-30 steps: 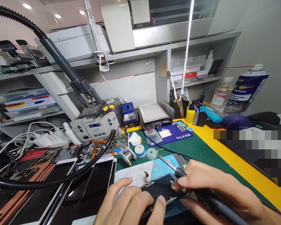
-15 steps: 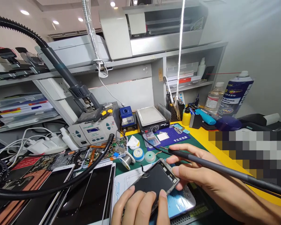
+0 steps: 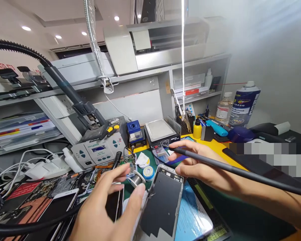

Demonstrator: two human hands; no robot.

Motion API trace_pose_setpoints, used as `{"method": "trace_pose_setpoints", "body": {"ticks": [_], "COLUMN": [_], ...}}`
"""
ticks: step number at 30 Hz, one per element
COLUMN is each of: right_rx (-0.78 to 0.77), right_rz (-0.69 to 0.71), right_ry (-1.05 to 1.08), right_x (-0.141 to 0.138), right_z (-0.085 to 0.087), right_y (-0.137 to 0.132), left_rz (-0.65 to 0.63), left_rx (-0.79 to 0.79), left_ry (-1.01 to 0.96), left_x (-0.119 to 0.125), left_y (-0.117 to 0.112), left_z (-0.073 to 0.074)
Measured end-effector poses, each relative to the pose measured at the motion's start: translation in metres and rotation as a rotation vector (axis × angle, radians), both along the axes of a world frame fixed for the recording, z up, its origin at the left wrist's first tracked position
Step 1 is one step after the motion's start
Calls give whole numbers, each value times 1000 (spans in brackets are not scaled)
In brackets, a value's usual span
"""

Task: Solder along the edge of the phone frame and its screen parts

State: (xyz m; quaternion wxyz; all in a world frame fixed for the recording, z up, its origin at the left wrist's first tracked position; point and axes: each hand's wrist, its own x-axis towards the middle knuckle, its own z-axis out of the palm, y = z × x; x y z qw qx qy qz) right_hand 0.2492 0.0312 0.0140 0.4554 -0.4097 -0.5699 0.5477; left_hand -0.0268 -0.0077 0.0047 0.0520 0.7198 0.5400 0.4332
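My right hand (image 3: 200,160) grips a black pen-shaped tool (image 3: 230,169) with a thin tip; the tool's long shaft runs back over the wrist. The thumb of that hand also presses on the top corner of an opened phone frame (image 3: 163,201), whose dark grey inner side faces up. The frame is tilted above a light blue tray or mat (image 3: 194,211). My left hand (image 3: 107,204) is open, left of the phone frame and apart from it, with thumb and fingers spread and nothing held.
Solder wire spool (image 3: 136,179) and a small round tin (image 3: 148,173) sit behind the phone frame. Phones and circuit boards (image 3: 37,187) crowd the left, crossed by a black hose (image 3: 40,222). A hot-air station (image 3: 100,147), a heating plate (image 3: 160,130) and a spray can (image 3: 244,105) stand further back.
My left hand has let go of the phone frame and moved left, opening. The frame has turned more upright in view. My right hand still holds tool and frame edge.
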Motion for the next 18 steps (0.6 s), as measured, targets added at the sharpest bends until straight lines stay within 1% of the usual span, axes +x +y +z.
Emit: {"method": "trace_pose_setpoints", "body": {"ticks": [1, 2, 3, 4, 6, 9, 11, 13, 15, 18], "right_rx": [1, 0, -3, -6, -15, -33, -55, -84, -121, -174], "right_rz": [15, 28, 39, 46, 44, 20, 12, 4, 1, 37], "right_ry": [5, 12, 21, 29, 47, 95, 146, 190, 213, 225], "right_x": [-2, -4, -6, -8, -12, -14, -14, -13, -11, -11], "right_z": [1, 1, 1, 1, 2, 3, 3, 0, -4, -10], "right_y": [3, 6, 9, 10, 12, 12, 11, 10, 9, 5], "left_rz": [-86, -138, -239, -296, -367, -421, -446, -425, -369, -317], "left_rx": [-250, -461, -651, -748, -872, -961, -973, -921, -859, -822], "left_ry": [-181, -376, -502, -554, -607, -667, -712, -784, -875, -984], "left_x": [-1, 2, 6, 13, 27, 40, 42, 42, 41, 42], "left_y": [9, 17, 24, 28, 33, 32, 30, 27, 25, 21], "left_z": [6, 11, 14, 16, 17, 17, 18, 19, 20, 16]}}
